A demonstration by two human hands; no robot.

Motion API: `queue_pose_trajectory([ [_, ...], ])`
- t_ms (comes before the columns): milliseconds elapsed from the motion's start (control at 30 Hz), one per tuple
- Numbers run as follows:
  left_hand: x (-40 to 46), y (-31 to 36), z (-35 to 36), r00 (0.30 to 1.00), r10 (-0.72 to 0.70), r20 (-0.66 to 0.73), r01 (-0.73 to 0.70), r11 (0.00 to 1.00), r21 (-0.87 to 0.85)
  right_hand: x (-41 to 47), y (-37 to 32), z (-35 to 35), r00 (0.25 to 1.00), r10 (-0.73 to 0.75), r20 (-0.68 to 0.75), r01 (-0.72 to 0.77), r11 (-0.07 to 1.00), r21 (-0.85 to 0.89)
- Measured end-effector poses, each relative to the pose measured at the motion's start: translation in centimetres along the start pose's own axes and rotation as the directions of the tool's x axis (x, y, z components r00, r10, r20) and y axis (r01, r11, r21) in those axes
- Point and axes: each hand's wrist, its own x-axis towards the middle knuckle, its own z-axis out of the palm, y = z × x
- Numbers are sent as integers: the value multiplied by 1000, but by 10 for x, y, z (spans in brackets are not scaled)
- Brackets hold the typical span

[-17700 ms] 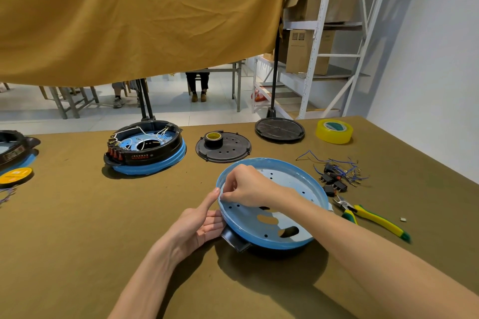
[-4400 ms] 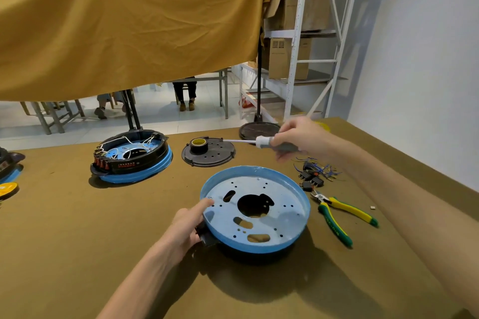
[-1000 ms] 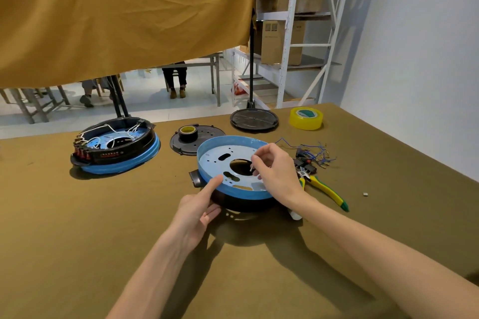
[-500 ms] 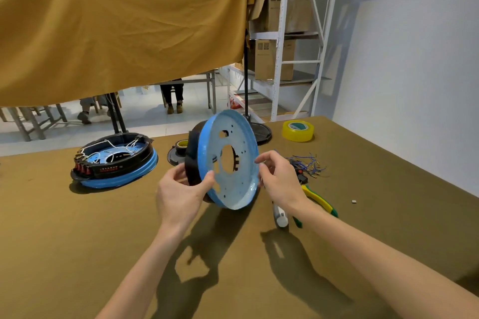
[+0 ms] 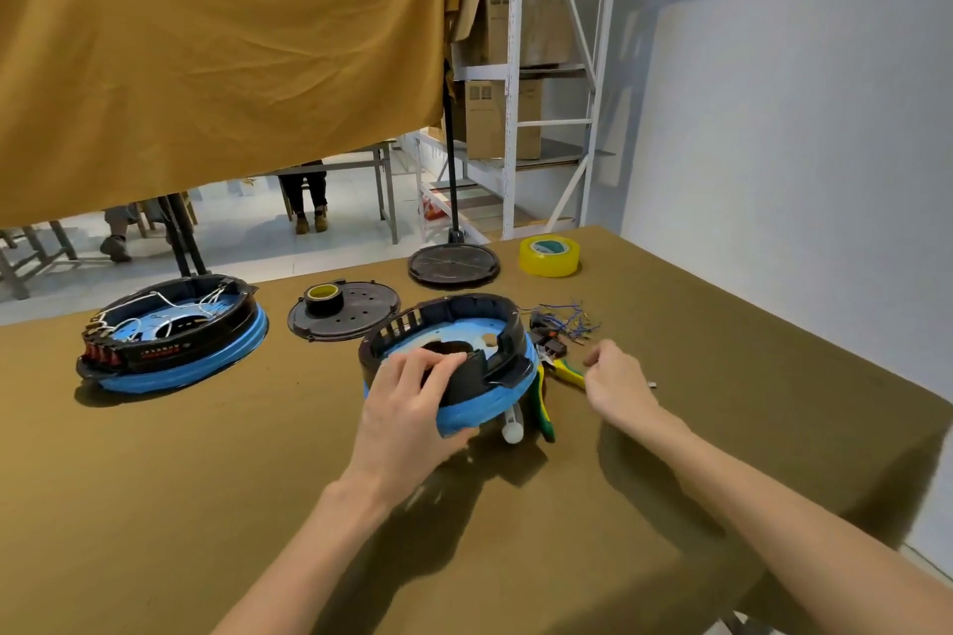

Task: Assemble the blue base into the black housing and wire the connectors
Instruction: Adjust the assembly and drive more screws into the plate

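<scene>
Gripping the near rim of the black housing [image 5: 454,320], the left hand [image 5: 412,407] curls its fingers over the edge, thumb under the blue base [image 5: 479,410] seated beneath it, on the table [image 5: 206,480]. The right hand [image 5: 616,379] hovers just beside it, fingers loosely curled and holding nothing, near the pliers [image 5: 564,371] and the loose connectors [image 5: 562,325].

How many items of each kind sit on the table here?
Blue-and-black assemblies: 2 (held, wired)
Black discs: 2 (holed, far)
Tape rolls: 2 (large, small)
Pliers: 1
Screwdriver: 1
Connector pile: 1
Total: 9
</scene>
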Motion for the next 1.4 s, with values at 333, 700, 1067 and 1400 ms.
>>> queue_pose_trajectory([
  [333,-23,4,20,992,-126,-18,123,985,-117,14,63,-24,993,-29,-114,-22,906,-423],
  [700,-26,1,13,987,-155,41,160,970,-185,17,78,-36,987,20,-161,-83,916,-394],
  [1067,-27,-2,14,984,-176,10,174,963,-205,-16,-21,-2,935,-315,-160,337,932,132],
  [1400,-27,-1,15,982,-190,25,191,962,-194,-36,-95,18,803,-586,-106,593,771,232],
])
